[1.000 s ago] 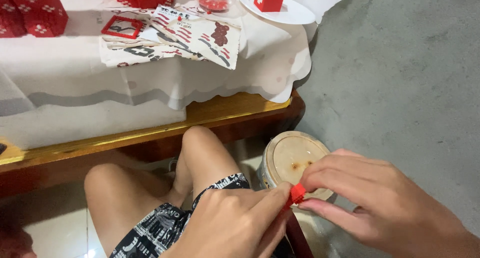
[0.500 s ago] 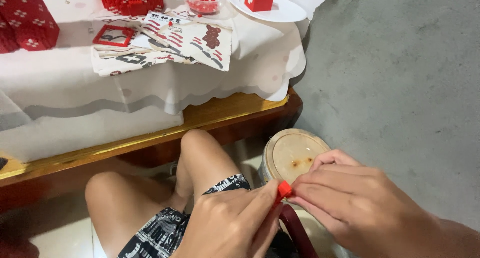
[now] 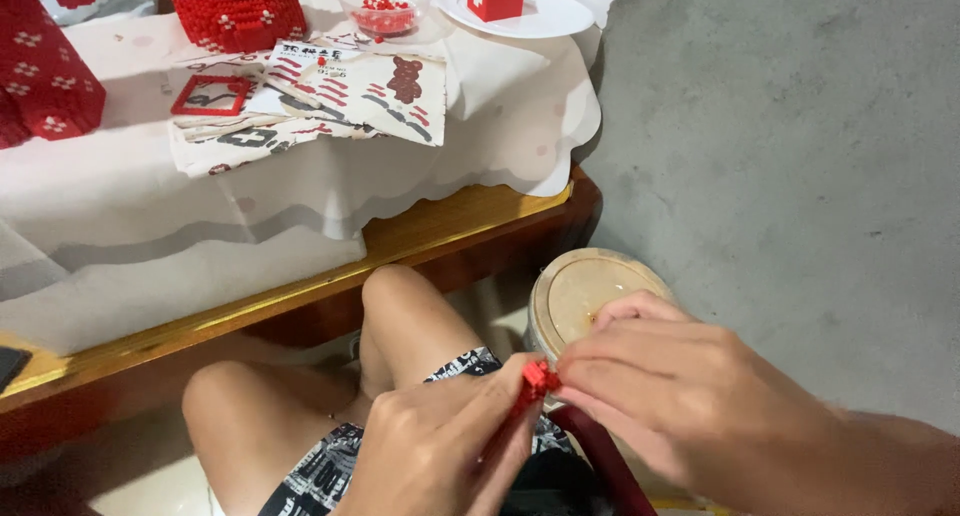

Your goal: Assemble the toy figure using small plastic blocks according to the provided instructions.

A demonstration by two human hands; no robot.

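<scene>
Both hands are drifting lower since a second ago: left hand (image 3: 440, 446) and right hand (image 3: 680, 396) are each pinching the small red bead piece (image 3: 538, 378) in a fingertip grip over the lap, steadying it, at six o'clock from the counter (image 3: 200, 216).

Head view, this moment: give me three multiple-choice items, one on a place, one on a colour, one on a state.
1. Where is the clear plastic bowl of red beads?
A. on the white-clothed table
B. on the grey floor
C. on the person's lap

2. What colour is the small beaded piece between the fingertips?
A. blue
B. red
C. green

3. How is that piece held?
A. lying loose on the table
B. in the left hand alone
C. pinched between left hand and right hand

Answers:
1 A: the bowl stands near the white plate.
2 B: it is bright red.
3 C: fingertips of both hands meet on it.
</scene>
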